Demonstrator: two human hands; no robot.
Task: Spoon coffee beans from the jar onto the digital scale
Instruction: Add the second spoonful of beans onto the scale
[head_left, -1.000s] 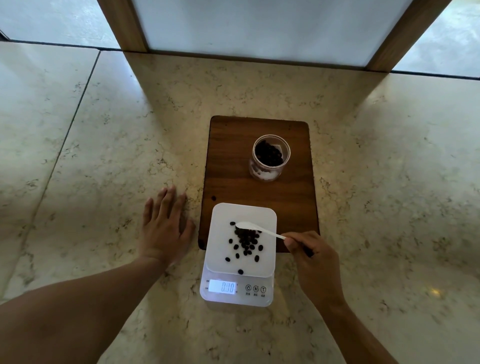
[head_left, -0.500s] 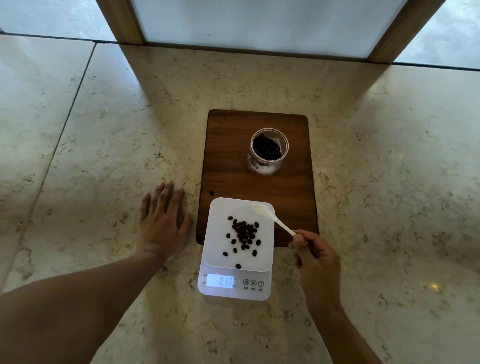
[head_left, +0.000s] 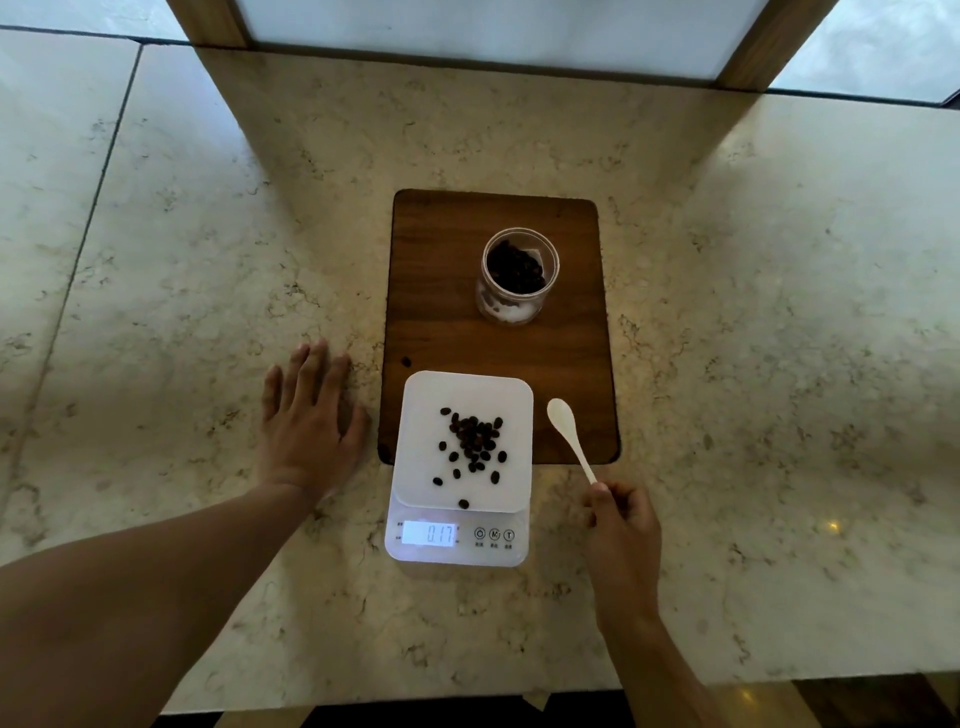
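Observation:
A clear jar (head_left: 518, 276) with dark coffee beans stands open on a brown wooden board (head_left: 441, 291). In front of it sits a white digital scale (head_left: 415, 467) with several coffee beans (head_left: 474, 440) scattered on its platform; its lit display reads 0.17. My right hand (head_left: 621, 525) holds a white plastic spoon (head_left: 570, 434) by the end of the handle. The empty bowl of the spoon hangs just right of the scale, over the board's near right corner. My left hand (head_left: 309, 423) lies flat on the marble left of the scale, fingers spread.
The beige marble counter (head_left: 208, 260) stretches wide on both sides. Its front edge runs along the bottom of the view. At the back stand a white panel and two wooden frame posts (head_left: 208, 21).
The spoon has left the scale's platform and swung right, now empty beside the scale. The display went from 0.10 to 0.17. My left hand has stayed flat.

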